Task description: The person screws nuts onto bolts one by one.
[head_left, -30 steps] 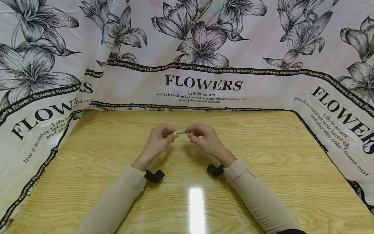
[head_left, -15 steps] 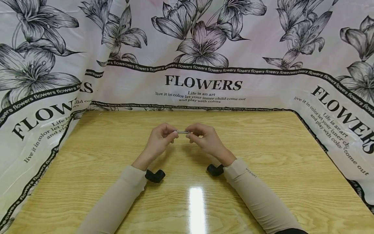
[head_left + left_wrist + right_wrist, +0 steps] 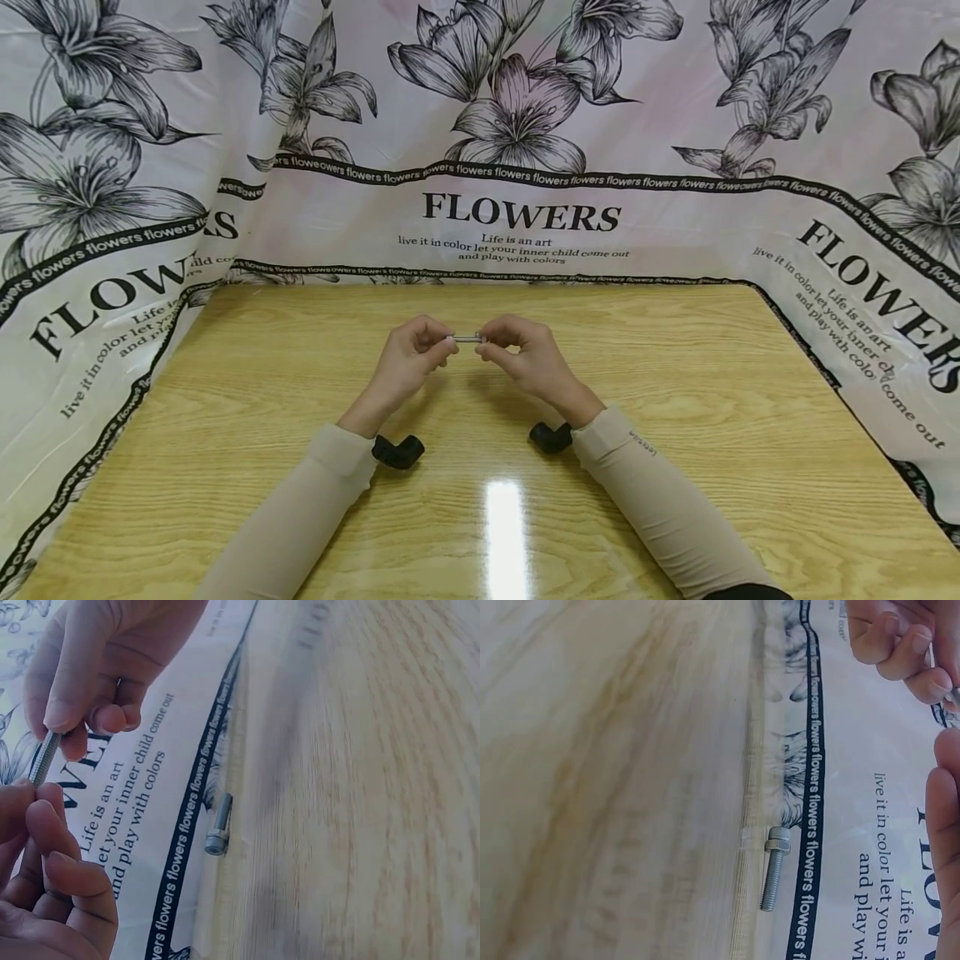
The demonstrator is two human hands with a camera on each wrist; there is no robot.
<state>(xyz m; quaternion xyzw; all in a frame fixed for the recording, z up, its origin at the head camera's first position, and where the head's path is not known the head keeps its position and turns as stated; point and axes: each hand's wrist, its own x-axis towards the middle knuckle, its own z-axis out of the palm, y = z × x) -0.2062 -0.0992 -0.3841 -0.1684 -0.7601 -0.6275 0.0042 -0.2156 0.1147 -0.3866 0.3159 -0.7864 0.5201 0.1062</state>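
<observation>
A thin threaded metal bolt [image 3: 468, 339] lies crosswise in the air between my two hands. My left hand [image 3: 408, 357] pinches its left end with thumb and index finger. The right hand [image 3: 527, 357] has thumb and index finger at the other end, pinching it. Grey thread shows along the bolt [image 3: 43, 760] in the left wrist view; the fingertips hide its ends. A second bolt [image 3: 772, 868], with a round head and a hexagonal collar below it, rests on the wood in both wrist views, but does not show in the head view.
The wooden table [image 3: 300, 517] is glossy, with a bright light reflection near the front. A flower-printed curtain [image 3: 337, 221] closes off the back and both sides. Black wrist mounts [image 3: 399, 452] stick out inward from the beige sleeves [image 3: 300, 517].
Both hands stay in nearly the same place. The right fingertips shift slightly at their end of the bolt, and the bolt moves a little between the hands.
</observation>
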